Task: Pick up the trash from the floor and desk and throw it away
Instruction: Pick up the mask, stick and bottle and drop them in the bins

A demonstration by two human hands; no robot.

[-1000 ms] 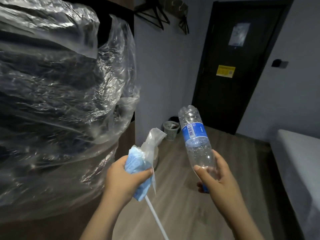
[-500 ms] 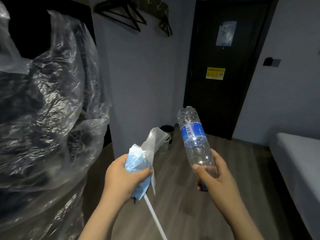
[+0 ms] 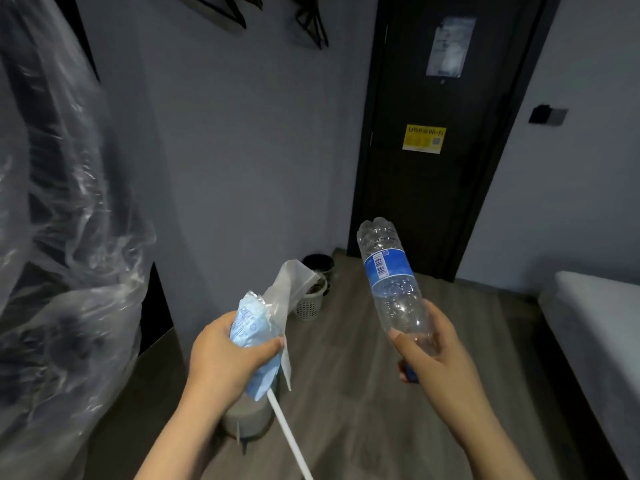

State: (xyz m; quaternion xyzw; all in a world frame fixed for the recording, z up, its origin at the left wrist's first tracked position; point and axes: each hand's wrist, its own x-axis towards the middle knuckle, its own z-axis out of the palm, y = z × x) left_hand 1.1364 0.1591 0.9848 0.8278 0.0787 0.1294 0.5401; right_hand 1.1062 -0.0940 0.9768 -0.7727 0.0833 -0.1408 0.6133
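My left hand [image 3: 225, 358] grips a bundle of trash: a crumpled blue-and-white wrapper [image 3: 252, 327], a clear plastic bag [image 3: 291, 285] sticking up from it, and a white straw [image 3: 291, 441] hanging down. My right hand [image 3: 433, 351] holds an empty clear plastic bottle [image 3: 391, 282] with a blue label by its neck end, base pointing up. A pale perforated waste basket [image 3: 310, 306] stands on the wooden floor by the wall ahead, partly hidden behind the bag. A dark bin [image 3: 318, 265] stands just behind it.
Large clear plastic sheeting [image 3: 65, 271] over dark things fills the left side. A round grey stool [image 3: 247, 415] sits below my left hand. A dark door [image 3: 433, 133] lies ahead, and a white bed edge [image 3: 595, 317] runs along the right.
The view has swung and moved toward the door and baskets; the plastic sheeting has slid off to the left. Both hands keep the same hold on their trash.
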